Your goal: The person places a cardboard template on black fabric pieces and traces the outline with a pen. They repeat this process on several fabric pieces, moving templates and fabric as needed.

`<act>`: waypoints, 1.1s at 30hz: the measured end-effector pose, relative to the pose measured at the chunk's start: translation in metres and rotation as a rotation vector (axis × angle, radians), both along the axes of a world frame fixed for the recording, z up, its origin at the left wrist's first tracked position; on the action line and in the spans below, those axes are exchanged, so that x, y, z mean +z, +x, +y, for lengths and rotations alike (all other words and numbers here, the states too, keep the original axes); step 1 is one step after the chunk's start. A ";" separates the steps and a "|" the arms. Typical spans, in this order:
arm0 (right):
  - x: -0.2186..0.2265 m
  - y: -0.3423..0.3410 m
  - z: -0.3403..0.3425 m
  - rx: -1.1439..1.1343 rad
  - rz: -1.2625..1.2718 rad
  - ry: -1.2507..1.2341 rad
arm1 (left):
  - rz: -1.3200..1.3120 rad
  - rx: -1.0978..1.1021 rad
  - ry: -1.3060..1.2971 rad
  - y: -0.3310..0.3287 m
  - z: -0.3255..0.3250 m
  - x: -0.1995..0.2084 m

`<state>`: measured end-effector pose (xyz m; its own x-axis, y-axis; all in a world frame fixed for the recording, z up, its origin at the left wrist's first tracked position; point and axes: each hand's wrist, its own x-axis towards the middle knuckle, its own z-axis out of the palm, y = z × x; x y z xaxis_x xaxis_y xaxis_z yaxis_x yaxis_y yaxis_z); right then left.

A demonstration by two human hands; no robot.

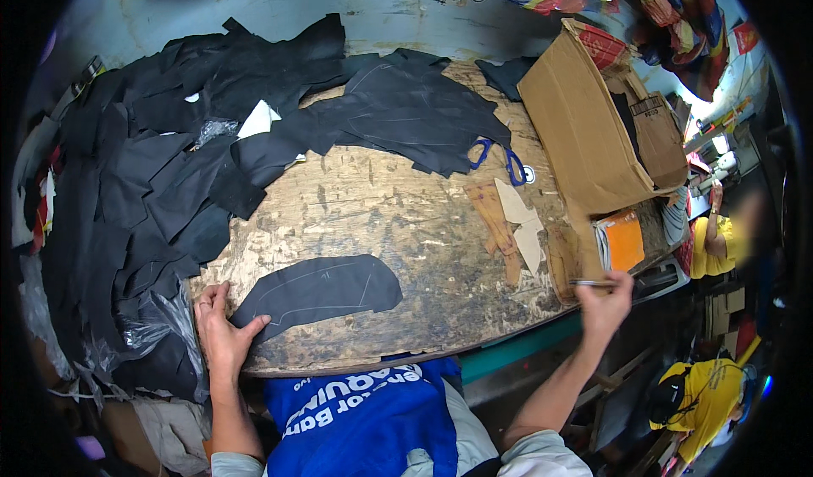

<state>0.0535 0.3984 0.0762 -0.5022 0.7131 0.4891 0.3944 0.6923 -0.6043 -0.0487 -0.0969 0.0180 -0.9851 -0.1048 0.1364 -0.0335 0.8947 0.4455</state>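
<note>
A black leather-like piece (326, 295) with pale drawn lines lies flat on the worn wooden table, near its front edge. My left hand (227, 329) rests at the left end of this piece, thumb on its corner and fingers apart on the wood. Off to the right, my right hand (608, 303) is raised by the table's edge, fingers closed round a slim pen-like tool (594, 283). Close to that hand are brown and cream pattern pieces (523, 227), one of them blurred. Blue-handled scissors (515, 168) lie farther back, their blades hidden.
Black scraps (152, 164) are heaped across the left side and back of the table (406, 215). An open cardboard box (576, 113) stands at the right, beside an orange-covered booklet (624, 240). Two people in yellow shirts (703, 405) are at the far right.
</note>
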 end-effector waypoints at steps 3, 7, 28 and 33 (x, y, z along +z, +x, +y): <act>-0.010 0.032 0.057 -0.253 0.054 -0.115 | -0.029 0.036 0.139 -0.002 0.000 -0.005; -0.051 0.040 0.085 0.007 0.216 -0.340 | -0.153 0.083 0.204 -0.003 -0.002 -0.005; -0.071 -0.119 -0.219 0.855 -0.246 0.069 | -0.182 -0.192 0.800 -0.015 0.002 0.004; -0.040 -0.132 -0.219 0.889 -0.297 -0.663 | -0.168 -0.135 0.992 -0.024 -0.007 0.032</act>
